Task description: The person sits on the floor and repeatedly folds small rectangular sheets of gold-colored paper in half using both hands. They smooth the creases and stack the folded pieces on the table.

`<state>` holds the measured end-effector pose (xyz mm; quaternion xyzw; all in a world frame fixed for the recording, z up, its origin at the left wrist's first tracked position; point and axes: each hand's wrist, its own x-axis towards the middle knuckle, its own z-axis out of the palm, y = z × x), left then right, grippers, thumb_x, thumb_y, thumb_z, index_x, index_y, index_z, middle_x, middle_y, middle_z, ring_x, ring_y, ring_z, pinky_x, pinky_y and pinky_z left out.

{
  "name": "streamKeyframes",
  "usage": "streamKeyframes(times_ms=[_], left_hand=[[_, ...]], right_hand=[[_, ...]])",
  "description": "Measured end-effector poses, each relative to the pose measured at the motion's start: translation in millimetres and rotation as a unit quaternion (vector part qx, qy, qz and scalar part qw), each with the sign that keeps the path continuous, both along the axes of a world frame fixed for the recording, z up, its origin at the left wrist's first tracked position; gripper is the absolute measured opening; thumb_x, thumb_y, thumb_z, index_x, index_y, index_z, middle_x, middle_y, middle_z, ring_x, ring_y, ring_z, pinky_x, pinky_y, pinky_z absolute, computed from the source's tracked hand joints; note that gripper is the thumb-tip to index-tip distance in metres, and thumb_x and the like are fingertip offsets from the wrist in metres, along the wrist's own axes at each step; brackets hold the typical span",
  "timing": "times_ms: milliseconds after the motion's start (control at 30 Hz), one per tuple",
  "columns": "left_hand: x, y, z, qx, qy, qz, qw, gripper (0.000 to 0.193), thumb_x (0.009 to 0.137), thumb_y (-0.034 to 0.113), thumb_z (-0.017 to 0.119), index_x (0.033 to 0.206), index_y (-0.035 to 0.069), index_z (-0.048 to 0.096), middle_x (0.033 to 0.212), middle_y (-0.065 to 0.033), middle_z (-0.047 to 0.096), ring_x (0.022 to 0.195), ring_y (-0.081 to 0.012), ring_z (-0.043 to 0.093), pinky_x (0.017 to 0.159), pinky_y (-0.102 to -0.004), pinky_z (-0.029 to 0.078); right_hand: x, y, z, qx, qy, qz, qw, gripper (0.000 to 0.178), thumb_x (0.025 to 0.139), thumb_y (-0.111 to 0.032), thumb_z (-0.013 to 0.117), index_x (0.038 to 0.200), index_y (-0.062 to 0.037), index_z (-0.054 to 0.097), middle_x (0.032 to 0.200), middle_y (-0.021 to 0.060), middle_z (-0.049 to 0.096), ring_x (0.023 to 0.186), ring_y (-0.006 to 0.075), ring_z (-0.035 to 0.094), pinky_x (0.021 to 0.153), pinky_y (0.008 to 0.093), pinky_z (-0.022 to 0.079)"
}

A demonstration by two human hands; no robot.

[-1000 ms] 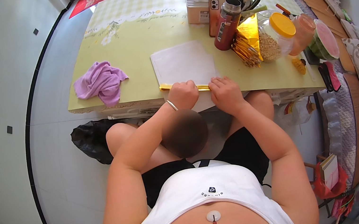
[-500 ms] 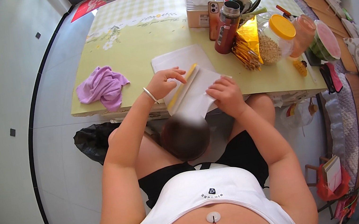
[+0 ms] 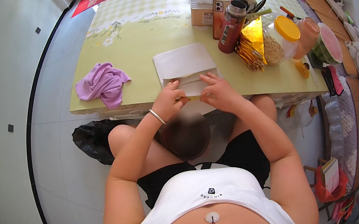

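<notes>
A white stack of paper (image 3: 185,60) lies at the near edge of the table. In front of it, a white paper sheet (image 3: 192,89) is between my two hands, its upper edge slightly raised. A narrow yellow strip (image 3: 194,98) runs across it between my thumbs; whether it is part of the paper or a separate thing, I cannot tell. My left hand (image 3: 170,99), with a pale bangle at the wrist, grips the sheet's left side. On the right side my right hand (image 3: 219,92) grips it the same way, fingertips on the paper and thumb near the strip.
A crumpled purple cloth (image 3: 103,84) lies at the left. Along the right stand a dark red thermos (image 3: 232,28), a phone (image 3: 219,18), a tissue box (image 3: 201,10), gold packets (image 3: 252,46), a yellow-lidded jar (image 3: 287,28) and cut watermelon (image 3: 329,42). A black bag (image 3: 90,139) is below left.
The sheet with the yellow strip has turned from slanting to level. My left hand has moved down and taken hold of it; my right hand has shifted left and up along it.
</notes>
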<state>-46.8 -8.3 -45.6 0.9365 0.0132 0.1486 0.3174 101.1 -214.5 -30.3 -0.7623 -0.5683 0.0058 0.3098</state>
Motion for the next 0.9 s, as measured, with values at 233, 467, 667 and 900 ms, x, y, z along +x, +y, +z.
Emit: streamKeyframes(times_ms=[233,467,667,900], left_hand=[[13.7,19.9,-9.4,-0.117,-0.026,0.118,0.986,0.019,0.085,0.018,0.075,0.081,-0.001,0.073,0.106,-0.0156,0.072,0.104,-0.0334,0.062,0.094,-0.0423,0.049],[31.4,11.8,-14.6,0.05,-0.029,0.243,0.968,0.021,0.077,0.023,0.079,0.072,0.004,0.072,0.089,-0.0108,0.064,0.097,-0.0322,0.057,0.087,-0.0436,0.049],[30.6,-3.9,-0.3,0.139,-0.042,0.266,0.953,0.034,0.076,0.019,0.079,0.102,0.0,0.067,0.107,-0.0179,0.063,0.105,-0.0364,0.057,0.094,-0.048,0.047],[24.3,-31.8,-29.6,0.23,-0.008,0.02,0.973,0.079,0.091,0.057,0.063,0.141,-0.003,0.053,0.151,-0.0207,0.049,0.145,-0.0381,0.04,0.119,-0.0565,0.028]], right_hand=[[47.5,1.7,-30.4,0.061,0.228,-0.111,0.965,0.027,0.083,-0.027,0.078,0.092,-0.0023,0.074,0.112,0.014,0.07,0.106,0.0343,0.062,0.093,0.0405,0.049],[40.1,22.3,-49.1,0.122,0.006,-0.267,0.956,0.027,0.075,-0.027,0.081,0.072,-0.0052,0.065,0.084,0.0106,0.062,0.087,0.0339,0.059,0.078,0.0451,0.049],[40.8,24.5,-49.5,0.09,-0.008,-0.278,0.956,0.027,0.074,-0.028,0.081,0.071,-0.0069,0.064,0.085,0.0096,0.062,0.088,0.0334,0.059,0.078,0.0459,0.048],[41.3,23.3,-52.2,0.109,-0.008,-0.271,0.956,0.023,0.074,-0.025,0.08,0.074,-0.0075,0.066,0.087,0.0094,0.063,0.09,0.0332,0.06,0.079,0.0459,0.049]])
